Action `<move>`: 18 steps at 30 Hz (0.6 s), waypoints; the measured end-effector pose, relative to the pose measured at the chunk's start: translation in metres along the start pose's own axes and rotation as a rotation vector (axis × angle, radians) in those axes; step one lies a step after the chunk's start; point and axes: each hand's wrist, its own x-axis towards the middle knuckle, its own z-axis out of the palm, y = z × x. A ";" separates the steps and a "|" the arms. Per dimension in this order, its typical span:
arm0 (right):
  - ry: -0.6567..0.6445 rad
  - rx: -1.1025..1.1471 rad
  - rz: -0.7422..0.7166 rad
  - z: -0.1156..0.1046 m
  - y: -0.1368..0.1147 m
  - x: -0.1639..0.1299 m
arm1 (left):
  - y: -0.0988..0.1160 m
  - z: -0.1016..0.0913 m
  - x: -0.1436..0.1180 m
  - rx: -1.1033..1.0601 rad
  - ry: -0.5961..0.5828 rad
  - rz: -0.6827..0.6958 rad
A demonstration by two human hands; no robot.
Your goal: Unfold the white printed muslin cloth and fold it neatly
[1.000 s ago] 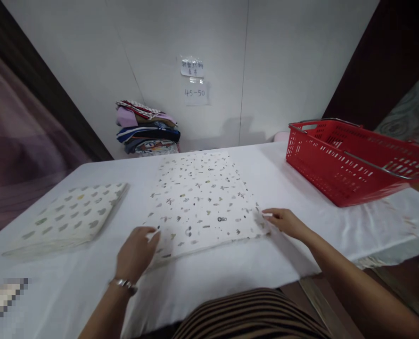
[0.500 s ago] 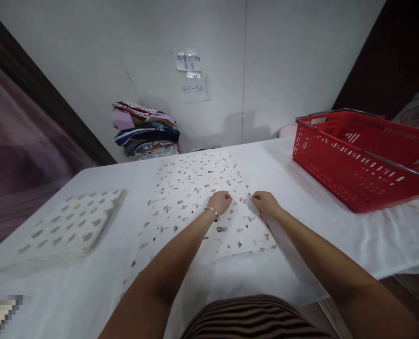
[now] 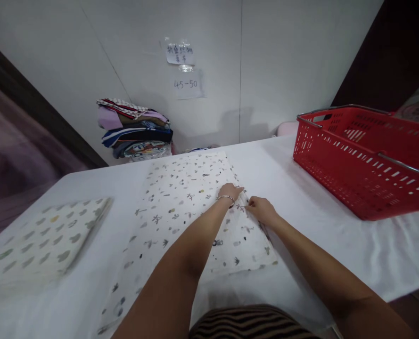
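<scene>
Change: both hands have moved from the near corners of the printed cloth (image 3: 181,207) up to its right edge and now sit close together; the view has also tilted down a little.
Shirt: brown striped fabric (image 3: 251,325) at the bottom edge, nearest the camera.
Table: white covering (image 3: 301,188), wrinkled toward the right.
Printed cloth: white with small dark motifs, lies flat in the middle of the table, long side running away from the person.
Left hand (image 3: 231,191): arm crosses over the cloth, bracelet at the wrist, fingers pressed down on the cloth's right edge; not closed around anything.
Right hand (image 3: 260,208): just beside the left, fingertips pinched together on the same edge.
Folded cloth (image 3: 36,240): pale with grey-green shapes, on the table at left, well apart.
Red basket (image 3: 365,160): far right on the table.
Stack of folded fabrics (image 3: 133,127): against the wall.
Wall: 2 paper notes (image 3: 184,70), the lower reads 45-50.
</scene>
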 end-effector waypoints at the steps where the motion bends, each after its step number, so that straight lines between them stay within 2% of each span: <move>1: 0.002 0.011 -0.006 0.001 0.000 0.001 | 0.001 0.001 0.002 0.008 -0.007 -0.013; 8: 0.036 0.025 0.000 -0.003 -0.002 0.002 | 0.010 0.008 0.011 0.095 -0.063 -0.081; 12: -0.006 0.016 0.010 -0.003 -0.002 0.002 | 0.007 0.007 0.012 0.091 -0.063 -0.077; 18: 0.044 0.027 -0.034 -0.002 -0.005 -0.001 | 0.001 0.000 0.012 0.071 -0.087 -0.064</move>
